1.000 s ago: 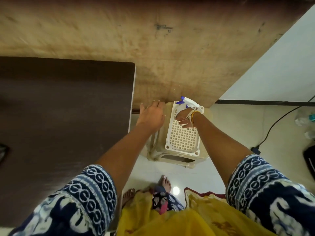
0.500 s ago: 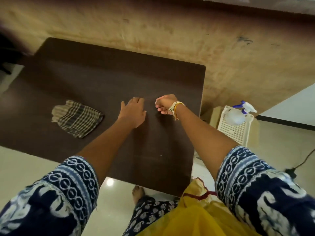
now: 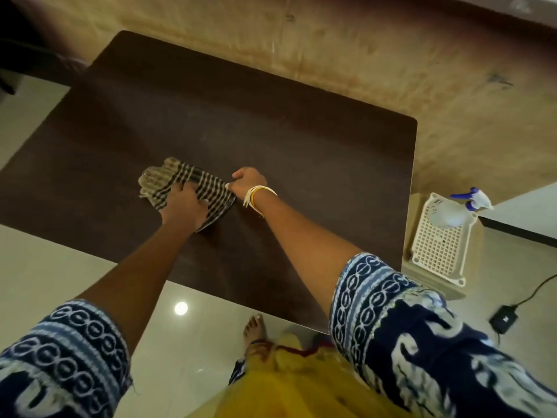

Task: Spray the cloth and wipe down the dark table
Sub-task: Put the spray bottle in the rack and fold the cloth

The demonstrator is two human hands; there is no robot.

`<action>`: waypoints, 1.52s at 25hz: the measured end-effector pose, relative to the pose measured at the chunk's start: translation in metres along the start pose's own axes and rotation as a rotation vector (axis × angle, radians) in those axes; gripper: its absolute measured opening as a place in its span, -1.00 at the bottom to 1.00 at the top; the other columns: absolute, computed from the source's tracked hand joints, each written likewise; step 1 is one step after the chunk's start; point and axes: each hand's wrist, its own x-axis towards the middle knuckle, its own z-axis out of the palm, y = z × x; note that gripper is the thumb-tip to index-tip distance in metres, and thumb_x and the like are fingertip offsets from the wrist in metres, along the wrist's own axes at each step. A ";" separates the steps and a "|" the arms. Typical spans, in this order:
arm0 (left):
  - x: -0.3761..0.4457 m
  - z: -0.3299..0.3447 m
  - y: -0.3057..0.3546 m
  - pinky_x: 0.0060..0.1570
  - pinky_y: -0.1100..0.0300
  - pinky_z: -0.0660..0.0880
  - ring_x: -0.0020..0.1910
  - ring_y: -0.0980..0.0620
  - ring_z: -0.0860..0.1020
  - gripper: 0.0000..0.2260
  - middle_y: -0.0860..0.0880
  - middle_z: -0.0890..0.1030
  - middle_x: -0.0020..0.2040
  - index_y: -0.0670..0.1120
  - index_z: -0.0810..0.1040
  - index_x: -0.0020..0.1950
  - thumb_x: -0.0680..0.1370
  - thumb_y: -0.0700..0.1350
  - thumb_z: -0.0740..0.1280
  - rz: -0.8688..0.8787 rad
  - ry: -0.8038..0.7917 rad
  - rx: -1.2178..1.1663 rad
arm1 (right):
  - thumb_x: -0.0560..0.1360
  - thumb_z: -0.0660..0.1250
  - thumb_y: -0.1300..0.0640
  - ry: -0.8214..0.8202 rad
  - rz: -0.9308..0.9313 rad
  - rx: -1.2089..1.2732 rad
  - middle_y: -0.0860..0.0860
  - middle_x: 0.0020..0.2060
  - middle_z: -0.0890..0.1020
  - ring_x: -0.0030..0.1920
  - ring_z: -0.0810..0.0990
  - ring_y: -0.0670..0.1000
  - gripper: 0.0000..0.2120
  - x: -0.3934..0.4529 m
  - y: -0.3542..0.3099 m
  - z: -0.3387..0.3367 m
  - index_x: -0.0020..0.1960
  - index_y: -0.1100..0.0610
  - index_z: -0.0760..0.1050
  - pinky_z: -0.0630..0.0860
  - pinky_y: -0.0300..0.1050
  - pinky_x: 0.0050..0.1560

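Checked cloth (image 3: 180, 184) is lying on the tabletop (image 3: 301, 152) — both hands gripping it, left hand (image 3: 185, 206), right hand (image 3: 248, 182); bottle (image 3: 452, 214) parked, wiping barely starting.

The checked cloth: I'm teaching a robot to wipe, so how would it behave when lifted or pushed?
The checked cloth looks floppy: it bunches where the left hand grips it and the right hand holds its corner. Probably light. Pushed across the smooth dark table, it would likely slide and crumple.
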 end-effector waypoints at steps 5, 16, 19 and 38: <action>0.002 -0.004 -0.016 0.35 -0.06 0.33 0.38 -0.23 0.36 -0.55 -0.25 0.34 0.43 -0.22 0.35 0.46 0.57 -0.25 0.32 0.105 0.044 -0.102 | 0.38 0.53 0.02 -0.086 -0.025 -0.194 0.14 0.15 0.61 0.16 0.58 0.15 -0.53 0.013 -0.017 0.025 0.21 0.21 0.54 0.54 -0.10 0.05; 0.005 0.012 0.061 0.23 -0.10 0.42 0.25 -0.23 0.41 -0.31 -0.24 0.38 0.33 0.13 0.18 0.55 0.50 -0.02 0.44 0.303 -0.188 -0.124 | 0.38 0.30 0.45 -0.182 -0.151 0.261 -0.01 -0.48 0.37 -0.41 0.33 -0.06 -0.67 -0.011 0.039 -0.078 -0.39 0.11 0.33 0.27 -0.16 -0.34; -0.005 0.032 0.107 0.32 -0.13 0.31 0.32 -0.21 0.25 -0.44 -0.13 0.24 0.27 0.07 0.50 0.32 0.41 0.29 0.42 0.271 -0.229 0.112 | 0.39 0.24 0.45 -0.206 -0.085 0.324 0.02 -0.42 0.41 -0.34 0.38 -0.03 -0.71 -0.022 0.078 -0.137 -0.36 0.12 0.36 0.33 -0.11 -0.24; -0.123 0.279 0.435 0.04 -0.01 0.62 0.05 -0.07 0.63 -0.60 -0.09 0.63 0.13 -0.07 0.53 0.30 0.48 -0.23 0.45 -0.098 -0.449 -0.808 | 0.60 0.28 0.16 0.158 0.255 1.051 0.20 0.23 0.59 0.24 0.56 0.23 -0.67 -0.062 0.437 -0.392 0.34 0.23 0.46 0.51 0.20 0.23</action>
